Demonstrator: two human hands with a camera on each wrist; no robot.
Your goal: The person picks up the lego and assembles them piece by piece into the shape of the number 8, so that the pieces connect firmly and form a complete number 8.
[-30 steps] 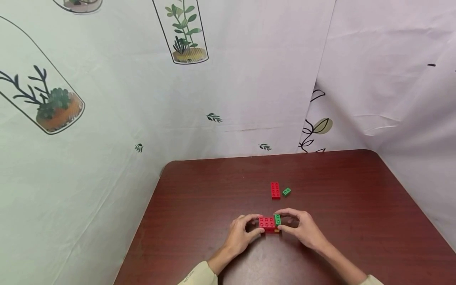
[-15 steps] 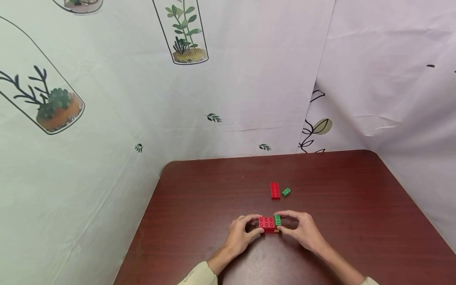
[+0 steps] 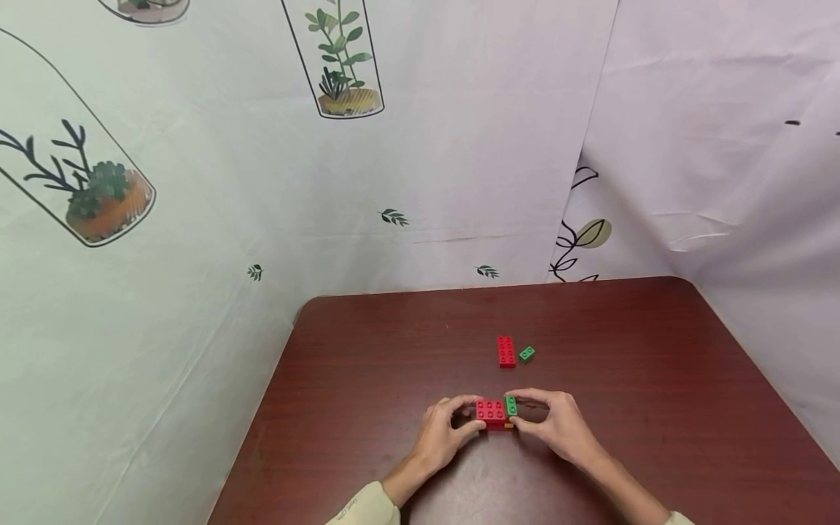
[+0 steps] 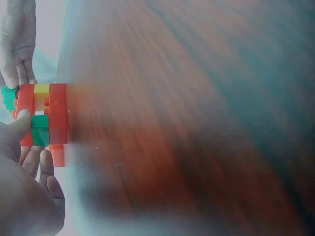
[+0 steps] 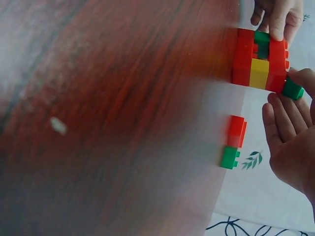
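Observation:
A small stack of toy building bricks stands on the table in the head view. Its upper red brick [image 3: 490, 409] lies over a yellow brick [image 5: 259, 73] and a green brick [image 4: 40, 130], with another red brick [image 4: 58, 105] at the bottom. My left hand [image 3: 438, 434] grips the stack's left end between thumb and fingers. At the right end, my right hand [image 3: 561, 426] pinches a small two-stud green brick [image 3: 511, 406] on top of the upper red brick. Whether it is fully pressed down cannot be told.
Behind the stack, a loose red brick [image 3: 506, 351] and a loose small green brick [image 3: 527, 354] lie close together on the dark red-brown table [image 3: 367, 350]. A pale printed cloth [image 3: 459, 182] hangs behind the table and along its sides.
My right hand has shifted very slightly toward the near side, still pinching the green brick. The left hand and the stack have hardly moved.

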